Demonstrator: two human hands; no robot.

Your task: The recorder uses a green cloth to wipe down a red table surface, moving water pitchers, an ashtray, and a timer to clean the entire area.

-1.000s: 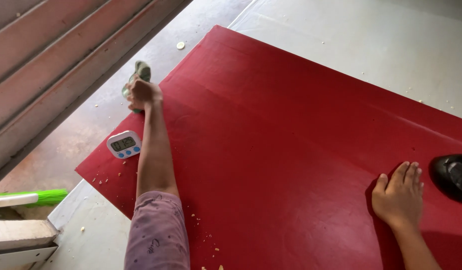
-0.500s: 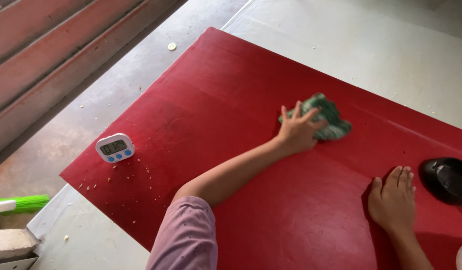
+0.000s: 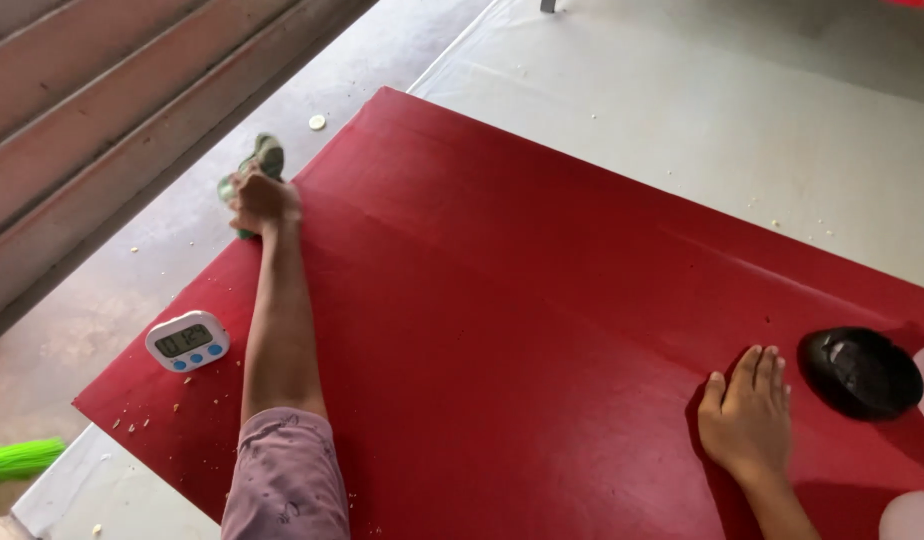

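Observation:
My left hand is stretched out to the left edge of a red mat and is closed around a green cloth, which pokes out past the mat's edge over the floor. My right hand lies flat, palm down, on the mat near its right side, holding nothing. A black rounded object sits just right of that hand. A small white digital timer with blue buttons rests on the mat left of my left forearm.
Crumbs are scattered on the mat's near left corner around the timer. The mat lies on a pale grey sheet. A green broom head sits at far left. Reddish steps rise at upper left.
My left hand swept the green cloth from the mat's middle back out to its left edge. The right hand stayed flat in place. The view shifted slightly.

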